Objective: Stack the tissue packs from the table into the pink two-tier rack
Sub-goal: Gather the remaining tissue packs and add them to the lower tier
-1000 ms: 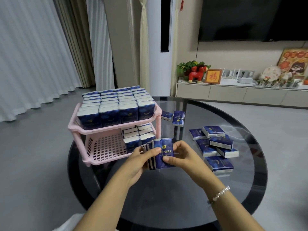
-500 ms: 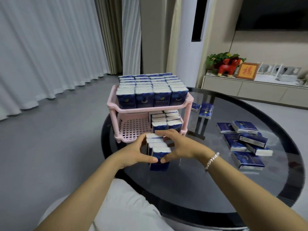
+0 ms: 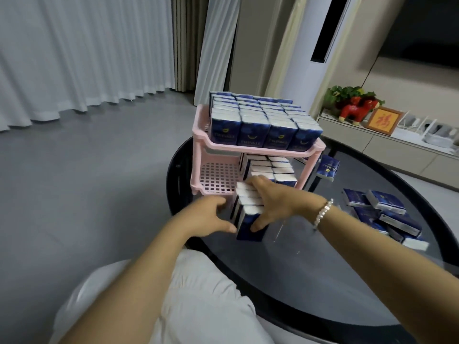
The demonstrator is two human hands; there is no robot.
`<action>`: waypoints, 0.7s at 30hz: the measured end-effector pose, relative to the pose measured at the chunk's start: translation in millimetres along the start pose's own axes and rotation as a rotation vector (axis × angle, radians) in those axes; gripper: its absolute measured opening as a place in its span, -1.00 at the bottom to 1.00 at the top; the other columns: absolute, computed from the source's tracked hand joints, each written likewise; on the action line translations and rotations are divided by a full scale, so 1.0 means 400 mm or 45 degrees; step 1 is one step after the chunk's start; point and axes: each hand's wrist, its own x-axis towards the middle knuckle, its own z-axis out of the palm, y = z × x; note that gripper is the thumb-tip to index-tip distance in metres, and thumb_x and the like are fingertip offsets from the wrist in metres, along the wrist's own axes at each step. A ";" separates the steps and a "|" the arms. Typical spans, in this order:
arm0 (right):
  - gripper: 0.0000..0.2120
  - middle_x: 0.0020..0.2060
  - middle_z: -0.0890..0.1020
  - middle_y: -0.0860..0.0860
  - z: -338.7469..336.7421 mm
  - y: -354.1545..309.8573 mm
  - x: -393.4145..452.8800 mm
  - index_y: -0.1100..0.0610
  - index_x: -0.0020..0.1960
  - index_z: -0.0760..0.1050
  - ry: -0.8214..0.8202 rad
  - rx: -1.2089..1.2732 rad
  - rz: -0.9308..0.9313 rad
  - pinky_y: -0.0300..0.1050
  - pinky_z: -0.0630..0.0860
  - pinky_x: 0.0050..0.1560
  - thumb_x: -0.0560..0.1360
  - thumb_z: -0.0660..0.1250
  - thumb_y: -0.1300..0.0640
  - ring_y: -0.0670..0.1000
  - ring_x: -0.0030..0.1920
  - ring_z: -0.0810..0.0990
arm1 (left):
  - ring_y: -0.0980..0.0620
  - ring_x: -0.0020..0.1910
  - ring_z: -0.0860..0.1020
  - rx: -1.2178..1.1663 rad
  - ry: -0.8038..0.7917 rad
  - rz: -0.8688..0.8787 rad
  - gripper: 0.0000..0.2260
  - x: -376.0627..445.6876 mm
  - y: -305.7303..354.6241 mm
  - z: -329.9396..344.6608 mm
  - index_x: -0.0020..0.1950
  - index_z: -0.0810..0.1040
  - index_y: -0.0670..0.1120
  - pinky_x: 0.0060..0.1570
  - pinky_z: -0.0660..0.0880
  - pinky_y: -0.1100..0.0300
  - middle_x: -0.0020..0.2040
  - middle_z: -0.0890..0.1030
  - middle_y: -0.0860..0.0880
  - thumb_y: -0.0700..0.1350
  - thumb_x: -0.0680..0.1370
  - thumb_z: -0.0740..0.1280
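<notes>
A row of several dark blue tissue packs (image 3: pixel 248 216) stands upright just in front of the pink two-tier rack (image 3: pixel 218 178). My left hand (image 3: pixel 208 217) grips the row from its left side and my right hand (image 3: pixel 275 199) grips it from the top and right. The rack's top tier is filled with upright packs (image 3: pixel 263 125). The lower tier holds more packs (image 3: pixel 270 167) on its right half, and its left half shows bare pink grid. Loose packs (image 3: pixel 387 209) lie in a pile on the table to the right.
The rack stands on a round dark glass table (image 3: pixel 335 281), near its left edge. Another loose pack (image 3: pixel 327 167) lies behind the rack's right leg. A low cabinet with ornaments (image 3: pixel 357 110) runs along the far wall. White cloth on my lap (image 3: pixel 198 294) lies below the table edge.
Both hands have carried the row of packs forward from the table's middle to the front edge of the rack's lower tier. My view has shifted left and closer to the rack.
</notes>
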 end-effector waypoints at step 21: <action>-0.17 0.26 0.35 -0.18 -0.041 0.044 0.274 0.07 0.44 0.24 0.299 0.323 -0.033 -0.43 0.23 0.26 0.27 0.56 0.15 -0.12 0.32 0.33 | -0.15 0.26 0.32 -0.492 0.903 -0.390 -0.69 0.145 -0.045 -0.023 0.31 0.42 -0.16 -0.04 0.31 0.14 0.19 0.51 -0.18 -0.19 0.58 0.27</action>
